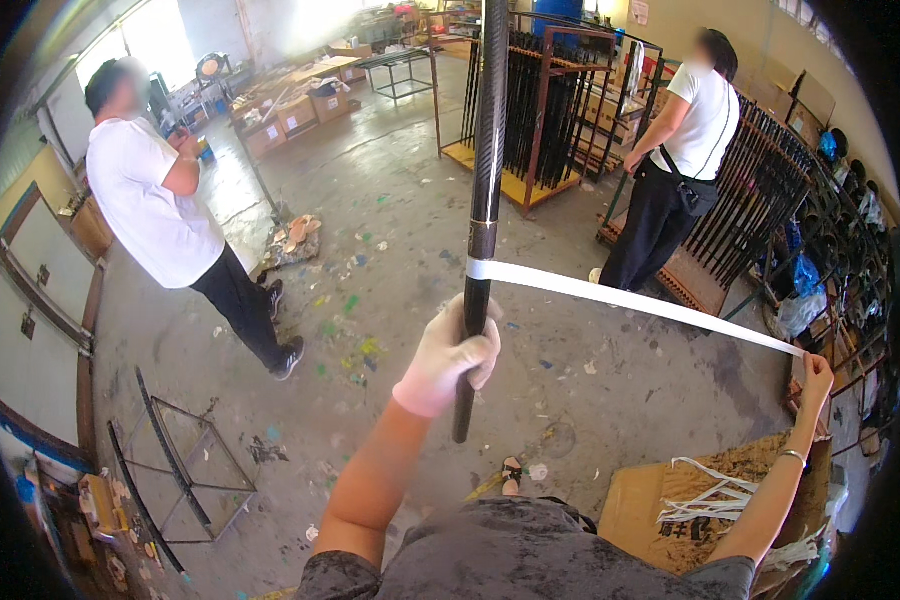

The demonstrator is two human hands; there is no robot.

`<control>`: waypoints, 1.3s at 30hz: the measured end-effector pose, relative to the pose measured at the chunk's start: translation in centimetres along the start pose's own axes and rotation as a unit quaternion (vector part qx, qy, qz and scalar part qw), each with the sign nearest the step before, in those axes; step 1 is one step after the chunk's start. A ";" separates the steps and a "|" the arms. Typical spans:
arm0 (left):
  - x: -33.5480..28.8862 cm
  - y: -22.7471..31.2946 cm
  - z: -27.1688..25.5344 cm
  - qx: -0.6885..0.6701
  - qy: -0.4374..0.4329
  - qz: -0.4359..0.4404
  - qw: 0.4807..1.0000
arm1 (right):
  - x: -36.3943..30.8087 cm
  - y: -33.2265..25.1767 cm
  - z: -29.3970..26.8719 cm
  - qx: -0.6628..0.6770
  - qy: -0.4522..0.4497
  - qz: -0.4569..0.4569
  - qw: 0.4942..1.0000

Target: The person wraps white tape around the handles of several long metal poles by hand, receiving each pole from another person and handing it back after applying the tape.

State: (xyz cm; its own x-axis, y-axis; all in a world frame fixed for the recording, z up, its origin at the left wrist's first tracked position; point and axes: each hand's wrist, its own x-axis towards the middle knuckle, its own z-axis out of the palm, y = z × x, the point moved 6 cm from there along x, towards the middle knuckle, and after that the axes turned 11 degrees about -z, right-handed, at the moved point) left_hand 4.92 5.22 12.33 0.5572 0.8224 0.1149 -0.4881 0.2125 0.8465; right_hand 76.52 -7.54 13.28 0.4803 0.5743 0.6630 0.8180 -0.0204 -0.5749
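Note:
My left hand [445, 365], in a white glove, is wrapped round a long black tube [486, 170] with a woven carbon look. The tube stands nearly upright in front of me; its lower end sticks out below my fist and its top runs out of view. Just above that hand, a white strip of tape [630, 297] goes round the tube. From there it stretches taut to the right, sloping down. Its far end is pinched between the fingertips of my bare right hand [817, 376], held out at arm's length. A bracelet circles the right wrist.
Cardboard [630, 500] with loose white strips [710, 497] lies at lower right. Racks of black rods [530, 110] stand ahead and at right. One person [160, 190] stands at left, another [695, 120] by the racks. A thin metal frame [185, 470] sits at lower left.

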 end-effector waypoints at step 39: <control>1.1 -1.5 -3.6 0.074 0.182 0.023 0.980 | -0.8 3.2 -3.6 -0.088 -0.046 0.011 0.995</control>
State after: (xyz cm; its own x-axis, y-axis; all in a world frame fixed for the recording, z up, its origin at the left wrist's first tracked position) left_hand 3.84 7.75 9.29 0.2471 0.9688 -0.0166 -0.3888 0.1149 0.9141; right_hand 79.93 -10.99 12.62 0.4744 0.6439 0.6003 0.8544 -0.1727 -0.4900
